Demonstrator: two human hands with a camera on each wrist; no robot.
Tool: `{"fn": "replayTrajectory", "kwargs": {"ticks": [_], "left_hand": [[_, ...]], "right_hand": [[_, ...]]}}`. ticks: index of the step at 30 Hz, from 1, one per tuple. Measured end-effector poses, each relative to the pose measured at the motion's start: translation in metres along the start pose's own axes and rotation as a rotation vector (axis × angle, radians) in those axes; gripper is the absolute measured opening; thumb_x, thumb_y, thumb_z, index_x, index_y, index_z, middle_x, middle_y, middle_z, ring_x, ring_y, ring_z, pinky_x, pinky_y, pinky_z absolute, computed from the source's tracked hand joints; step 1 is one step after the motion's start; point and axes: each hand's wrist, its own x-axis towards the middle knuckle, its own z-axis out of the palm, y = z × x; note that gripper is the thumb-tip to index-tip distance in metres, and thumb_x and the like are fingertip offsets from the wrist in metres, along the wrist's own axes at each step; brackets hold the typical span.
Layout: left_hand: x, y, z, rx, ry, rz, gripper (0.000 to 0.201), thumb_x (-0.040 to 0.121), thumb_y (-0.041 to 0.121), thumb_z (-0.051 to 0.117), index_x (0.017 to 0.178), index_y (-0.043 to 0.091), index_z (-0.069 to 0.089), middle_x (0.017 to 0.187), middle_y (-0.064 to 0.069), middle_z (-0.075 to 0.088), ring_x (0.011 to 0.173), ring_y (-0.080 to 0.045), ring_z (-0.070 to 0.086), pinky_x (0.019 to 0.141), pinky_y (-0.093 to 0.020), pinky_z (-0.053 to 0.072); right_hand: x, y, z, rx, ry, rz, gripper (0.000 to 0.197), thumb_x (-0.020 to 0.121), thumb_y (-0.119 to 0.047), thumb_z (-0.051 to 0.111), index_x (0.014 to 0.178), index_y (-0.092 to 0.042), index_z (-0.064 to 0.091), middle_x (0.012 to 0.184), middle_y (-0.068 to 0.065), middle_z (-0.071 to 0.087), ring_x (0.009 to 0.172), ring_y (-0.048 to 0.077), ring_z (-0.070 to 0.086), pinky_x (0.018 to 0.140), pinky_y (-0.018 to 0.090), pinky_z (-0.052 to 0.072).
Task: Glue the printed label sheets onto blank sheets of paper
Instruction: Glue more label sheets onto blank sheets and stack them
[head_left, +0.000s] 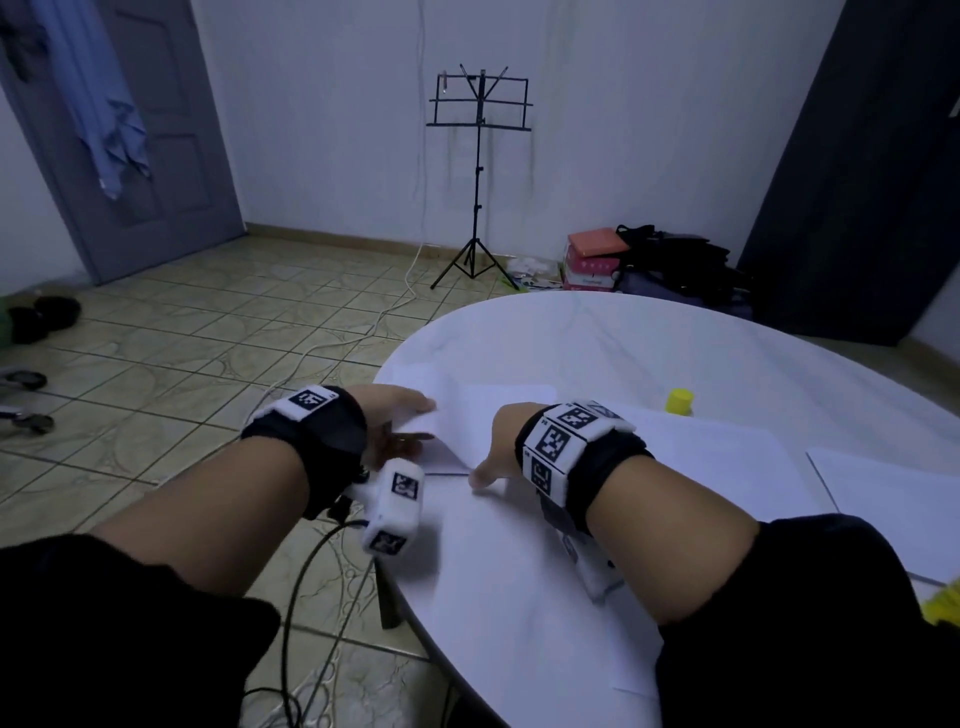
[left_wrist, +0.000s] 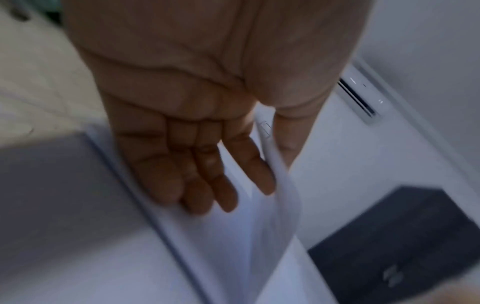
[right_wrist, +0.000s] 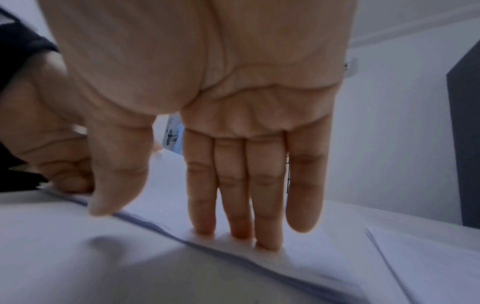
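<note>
Round and white, the table (head_left: 649, 338) sits in a dim tiled room with a black music stand behind it. On the table's left rim lies a white paper sheet (head_left: 498, 410), its long axis running from that rim toward the table's centre and the yellow-capped glue stick (head_left: 679, 402) beyond.

The left hand (head_left: 395, 421) has the sheet's rim-side edge lifted: in the left wrist view the paper curls up between the thumb and the loosely extended fingers (left_wrist: 197, 185), a light pinch. The right hand (head_left: 501, 447) lies flat and spread, straight fingers (right_wrist: 233, 205) pressing the sheet down nearer the table's middle, holding nothing. Whether print faces up cannot be told.

The step looks like laying or smoothing one sheet onto another. To do it well, the pressing hand should probably anchor one end while the other lowers the lifted edge gradually, keeping corners matched, then strokes outward from the anchored end, lest creases or bubbles set in the glue.

More white sheets (head_left: 893, 483) lie farther from the rim, right of the glue stick.
</note>
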Motion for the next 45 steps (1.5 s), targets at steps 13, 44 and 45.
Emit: {"fn": "replayTrajectory", "kwargs": {"ticks": [13, 44, 45], "left_hand": [[-0.006, -0.005, 0.006, -0.053, 0.018, 0.021, 0.009, 0.082, 0.021, 0.057, 0.079, 0.023, 0.049, 0.063, 0.000, 0.070, 0.059, -0.013, 0.055, 0.061, -0.025, 0.026], [-0.112, -0.023, 0.116, 0.484, -0.079, 0.362, 0.066, 0.077, 0.002, 0.076, 0.131, 0.023, 0.045, 0.092, -0.007, 0.053, 0.070, -0.022, 0.061, 0.057, -0.027, 0.059], [-0.115, -0.025, 0.121, 0.538, -0.121, 0.377, 0.051, 0.076, 0.001, 0.076, 0.118, 0.020, 0.054, 0.090, -0.007, 0.052, 0.067, -0.021, 0.061, 0.057, -0.025, 0.059]], "right_hand": [[-0.006, 0.037, -0.006, 0.146, 0.257, 0.219, 0.044, 0.086, -0.019, 0.050, 0.127, -0.007, 0.038, 0.095, 0.010, 0.055, 0.092, 0.031, 0.057, 0.073, 0.036, 0.041], [-0.192, 0.199, 0.064, 1.208, 0.194, 0.386, 0.028, 0.073, 0.010, 0.065, 0.062, -0.012, 0.050, 0.065, 0.011, 0.054, 0.055, 0.019, 0.052, 0.047, 0.024, 0.031], [-0.198, 0.205, 0.070, 1.202, 0.189, 0.396, 0.031, 0.073, 0.010, 0.066, 0.060, -0.013, 0.050, 0.064, 0.012, 0.054, 0.054, 0.019, 0.051, 0.047, 0.024, 0.030]]}}
